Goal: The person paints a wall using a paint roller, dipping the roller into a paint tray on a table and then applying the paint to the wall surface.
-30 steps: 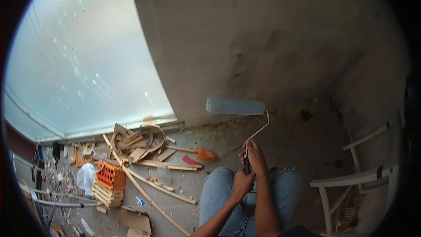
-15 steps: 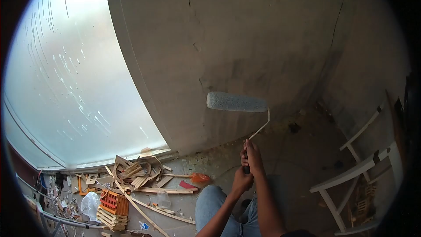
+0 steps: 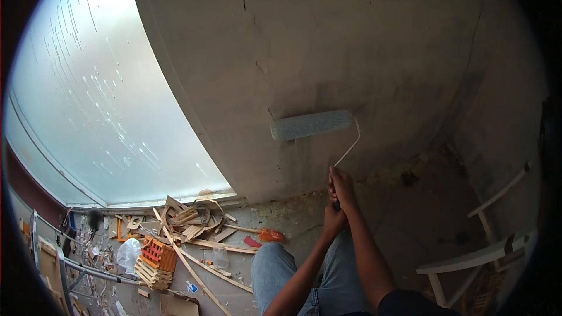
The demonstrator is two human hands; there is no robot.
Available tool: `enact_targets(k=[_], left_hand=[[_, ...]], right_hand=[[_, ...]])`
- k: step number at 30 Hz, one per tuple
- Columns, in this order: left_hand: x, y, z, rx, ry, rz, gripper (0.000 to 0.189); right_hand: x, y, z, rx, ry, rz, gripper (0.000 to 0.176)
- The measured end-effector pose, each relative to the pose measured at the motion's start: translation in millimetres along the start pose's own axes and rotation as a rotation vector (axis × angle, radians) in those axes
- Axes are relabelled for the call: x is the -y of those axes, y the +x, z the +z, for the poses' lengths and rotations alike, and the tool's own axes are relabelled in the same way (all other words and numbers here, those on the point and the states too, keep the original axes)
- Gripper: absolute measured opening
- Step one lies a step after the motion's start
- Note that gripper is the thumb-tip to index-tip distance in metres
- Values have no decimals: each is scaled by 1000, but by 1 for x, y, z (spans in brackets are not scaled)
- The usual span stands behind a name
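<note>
A paint roller (image 3: 311,125) with a fuzzy grey-white sleeve overlaps the lower part of the wall (image 3: 374,41) in the head view. Its bent wire frame runs down to a dark handle gripped by both hands. My right hand (image 3: 342,188) is closed around the upper handle, close to where the wire enters. Just below it, my left hand (image 3: 335,220) wraps the lower end, which is mostly hidden by the fingers. Cracks run down the wall above the roller, and darker patches show around it.
A frosted window (image 3: 105,93) with white drips stands at the left. Wood scraps (image 3: 196,222), a stack of slatted wooden pieces (image 3: 155,263), a white plastic bag (image 3: 129,256) and an orange brush head (image 3: 271,234) litter the floor. Metal ladder-like rails (image 3: 105,273) lie lower left; a white wooden frame (image 3: 468,257) stands right.
The roller and both hands have moved up in view, and the sleeve's tilt has changed so its right end is now higher. The view has shifted slightly. Both hands keep their grip.
</note>
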State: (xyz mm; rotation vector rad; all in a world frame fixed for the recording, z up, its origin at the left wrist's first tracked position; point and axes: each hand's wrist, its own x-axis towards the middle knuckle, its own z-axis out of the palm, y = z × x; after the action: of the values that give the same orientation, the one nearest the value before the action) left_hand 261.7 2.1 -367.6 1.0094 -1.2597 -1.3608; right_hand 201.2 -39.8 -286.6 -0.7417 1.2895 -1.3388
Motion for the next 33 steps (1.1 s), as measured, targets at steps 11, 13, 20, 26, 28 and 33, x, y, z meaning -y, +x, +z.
enact_targets(k=[11,13,20,26,28,33], left_hand=[[-106,69,-23,218,-176,-160,22],[-83,59,-23,197,-196,-247,22],[-7,9,-28,138,-52,-614,34],[-86,75,-9,220,-181,-141,35],[-123,89,2,205,-113,-203,36],[-104,62,32,-92,58,-14,33]], right_hand=[[97,17,51,92,230,19,53],[64,35,31,199,144,49,56],[-45,31,2,32,128,304,61],[88,33,30,134,113,-20,60],[114,42,27,217,153,-33,60],[55,52,-2,84,-6,-40,60]])
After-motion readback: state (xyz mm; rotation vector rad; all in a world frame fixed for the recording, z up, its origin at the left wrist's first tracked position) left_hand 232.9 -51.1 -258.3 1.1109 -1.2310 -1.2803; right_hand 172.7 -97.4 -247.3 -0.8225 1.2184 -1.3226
